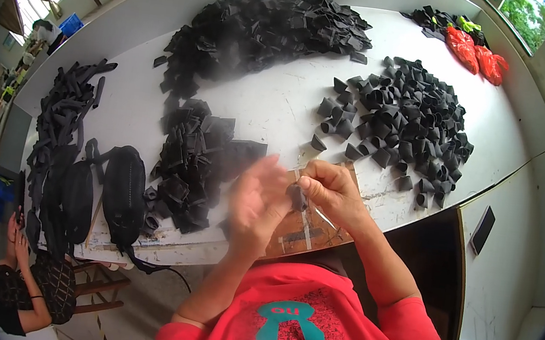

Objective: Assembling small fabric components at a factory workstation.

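My right hand (337,191) is closed in a pinch on a small folded black fabric piece (297,199), above a brown board (298,237) at the table's front edge. Beside it, my left hand (257,199) is smeared by motion; its fingers look stretched out and nothing shows in them. Just left of that hand lies a heap of flat black fabric pieces (184,158). Curled black fabric loops (410,119) form another pile to the right of my hands.
A large heap of black pieces (270,29) covers the table's far side. Black pouches (123,192) and black strips (64,101) lie at the left. Red plastic bags (473,55) sit far right. A phone (483,229) is at right; a seated person (24,282) works at lower left.
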### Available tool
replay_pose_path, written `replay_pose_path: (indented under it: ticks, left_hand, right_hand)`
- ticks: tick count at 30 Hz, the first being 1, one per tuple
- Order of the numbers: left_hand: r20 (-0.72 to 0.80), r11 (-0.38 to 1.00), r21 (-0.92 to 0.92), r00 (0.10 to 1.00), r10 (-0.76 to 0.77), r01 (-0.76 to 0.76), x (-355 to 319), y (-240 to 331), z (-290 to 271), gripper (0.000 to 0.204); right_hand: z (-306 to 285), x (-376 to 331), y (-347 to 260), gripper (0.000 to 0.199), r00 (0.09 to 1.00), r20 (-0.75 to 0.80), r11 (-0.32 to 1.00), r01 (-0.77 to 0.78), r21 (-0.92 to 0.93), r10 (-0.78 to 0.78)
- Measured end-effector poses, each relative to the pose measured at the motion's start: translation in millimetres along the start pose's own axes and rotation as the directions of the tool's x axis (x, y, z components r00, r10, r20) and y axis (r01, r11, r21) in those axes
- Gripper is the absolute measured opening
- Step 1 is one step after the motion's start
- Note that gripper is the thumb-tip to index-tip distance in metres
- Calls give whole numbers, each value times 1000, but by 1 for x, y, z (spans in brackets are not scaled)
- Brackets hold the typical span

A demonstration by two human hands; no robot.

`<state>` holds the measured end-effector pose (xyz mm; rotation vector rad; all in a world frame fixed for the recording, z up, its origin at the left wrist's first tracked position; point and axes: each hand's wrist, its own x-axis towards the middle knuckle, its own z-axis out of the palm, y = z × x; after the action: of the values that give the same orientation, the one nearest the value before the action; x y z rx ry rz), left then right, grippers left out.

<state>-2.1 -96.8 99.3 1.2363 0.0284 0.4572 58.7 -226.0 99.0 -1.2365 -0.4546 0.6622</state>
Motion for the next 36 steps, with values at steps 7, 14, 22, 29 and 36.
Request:
replay_pose_path:
  ticks: [7, 14, 22, 29, 36]
  left_hand:
    - [311, 959, 178, 937, 159, -222, 13, 14, -13, 9]
    - [-106, 997, -79, 994, -15, 6, -3, 10, -5, 12]
    - [191, 951, -272, 977, -94, 144, 12, 22, -11, 23]
    - [314, 996, 77, 949, 10, -36, 23, 24, -23, 10]
    - [221, 979, 183, 974, 43, -85, 12, 17, -21, 10]
  right_hand:
    - [16, -22, -12, 43, 845, -37, 604, 349, -716, -533]
    - [32, -14, -14, 43, 621, 77, 178, 338, -924, -780]
    - [19, -17, -3, 19, 755, -48, 442, 331, -834, -654]
    - [21, -15, -23, 18, 827, -65, 552, 312, -773, -559]
    - [14, -12, -4, 12, 793, -25, 486, 348, -802, -609]
